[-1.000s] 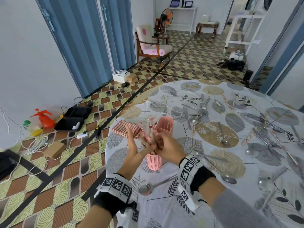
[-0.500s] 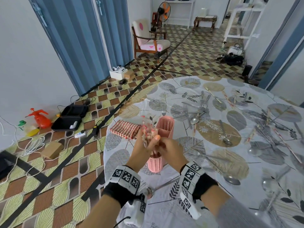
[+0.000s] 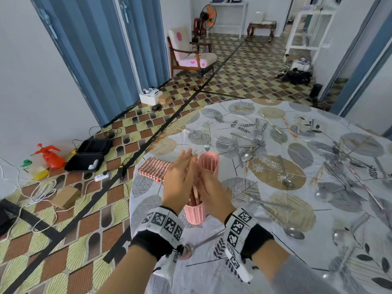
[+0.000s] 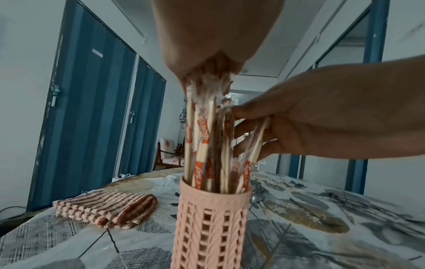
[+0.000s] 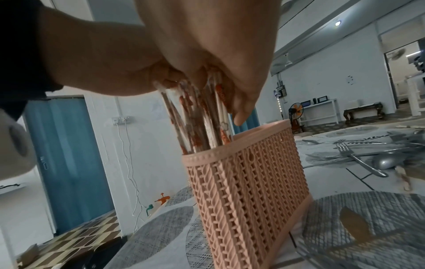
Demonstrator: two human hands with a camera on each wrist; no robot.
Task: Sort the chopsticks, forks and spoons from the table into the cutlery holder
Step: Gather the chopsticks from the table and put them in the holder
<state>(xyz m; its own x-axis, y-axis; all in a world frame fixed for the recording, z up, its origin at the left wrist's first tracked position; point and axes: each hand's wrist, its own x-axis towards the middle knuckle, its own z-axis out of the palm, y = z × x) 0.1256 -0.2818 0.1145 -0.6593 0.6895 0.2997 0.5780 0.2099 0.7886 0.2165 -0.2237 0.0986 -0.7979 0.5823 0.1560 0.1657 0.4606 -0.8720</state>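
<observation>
Pink cutlery holder (image 3: 194,215) holds chopsticks (image 4: 207,145) pressed between flat left hand (image 3: 180,179) and right hand (image 3: 214,194); striped cloth (image 3: 153,168) beside.

The holder (image 3: 209,164) stands near the tabletop's (image 3: 275,262) left edge, chopsticks (image 4: 207,145) upright in its near compartment, between the left hand (image 3: 180,179) and right hand (image 3: 214,194). A cloth (image 3: 153,169) lies left of it; forks (image 3: 257,135) and spoons (image 3: 287,181) lie scattered to the right
</observation>
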